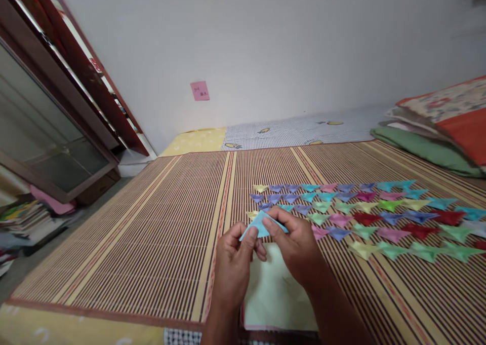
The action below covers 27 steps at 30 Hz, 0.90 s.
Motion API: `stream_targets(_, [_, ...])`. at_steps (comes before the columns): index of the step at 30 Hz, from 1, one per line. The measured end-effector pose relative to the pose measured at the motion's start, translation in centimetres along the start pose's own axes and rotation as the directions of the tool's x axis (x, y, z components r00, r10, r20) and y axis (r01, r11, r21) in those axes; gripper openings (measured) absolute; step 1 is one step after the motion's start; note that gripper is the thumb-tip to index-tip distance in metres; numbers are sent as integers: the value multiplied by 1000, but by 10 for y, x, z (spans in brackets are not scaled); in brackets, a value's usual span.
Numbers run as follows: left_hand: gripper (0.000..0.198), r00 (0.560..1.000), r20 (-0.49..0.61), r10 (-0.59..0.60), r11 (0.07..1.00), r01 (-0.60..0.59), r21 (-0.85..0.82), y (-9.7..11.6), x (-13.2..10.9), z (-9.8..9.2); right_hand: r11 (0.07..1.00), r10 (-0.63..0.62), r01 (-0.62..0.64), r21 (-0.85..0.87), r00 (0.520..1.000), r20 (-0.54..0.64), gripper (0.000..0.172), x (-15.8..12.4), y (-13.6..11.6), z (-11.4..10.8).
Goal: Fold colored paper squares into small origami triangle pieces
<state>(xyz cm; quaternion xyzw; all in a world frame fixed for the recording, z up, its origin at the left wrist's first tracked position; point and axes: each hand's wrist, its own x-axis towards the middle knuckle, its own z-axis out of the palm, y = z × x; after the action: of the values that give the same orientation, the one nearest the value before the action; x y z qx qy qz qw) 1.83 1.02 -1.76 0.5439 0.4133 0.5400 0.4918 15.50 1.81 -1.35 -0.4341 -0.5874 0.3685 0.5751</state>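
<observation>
At the near edge, a yellow patterned cloth (83,330) and a checked cloth (182,336) are left uncovered by a striped woven mat (152,243). On the mat, a pale green paper sheet (281,289) is laid flat, its lower edge bordered by a thin pink strip. Above the far part of the sheet, a light blue folded paper piece (261,223) is held between both hands, its peak pointed upward. Its left part is pinched by the left hand (237,251), with the thumb pressed on the front face and the fingers curled behind. Its right part is pinched by the right hand (298,243), with the thumb laid on the front and the index finger bent over the upper edge.

To the right and beyond, small folded paper pieces (366,218) are set out in several rows on the mat, in red, pink, blue, purple, green and yellow. At the far left, a stack of books (26,223) is seen beside a glass-paneled door (49,122). At the far right, green folded bedding (425,147) is partly overlain by a floral and orange-red cover (451,99). Behind the mat, a gray-and-white checked sheet (284,135) is exposed along the white wall (284,46), to which a pink note (200,90) is fixed.
</observation>
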Motion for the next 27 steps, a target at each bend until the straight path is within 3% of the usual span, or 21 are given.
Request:
stream_targets(5, [27,999,43,-30,1000,30,10,1,1,-2,982,89,-112,150,984,151,28,0,-3,1])
stream_targets(8, [25,999,-12,-31,999,31,-33,-3,1,-4,976,128,-142,164,987,93,19,0,0,1])
stream_targets(14, [30,980,-200,6,1000,-10,-17,-5,1,-4,982,128,-138,128,988,84,25,0,8,1])
stream_targets(20, [30,972,-189,-137,970,94,-222,-7,3,0,998,59,-58,-27,998,28,28,-1,8,-1])
stream_targets(27, [33,966,-249,-67,995,46,-90,-7,3,2,954,131,-169,249,978,163,17,1,5,5])
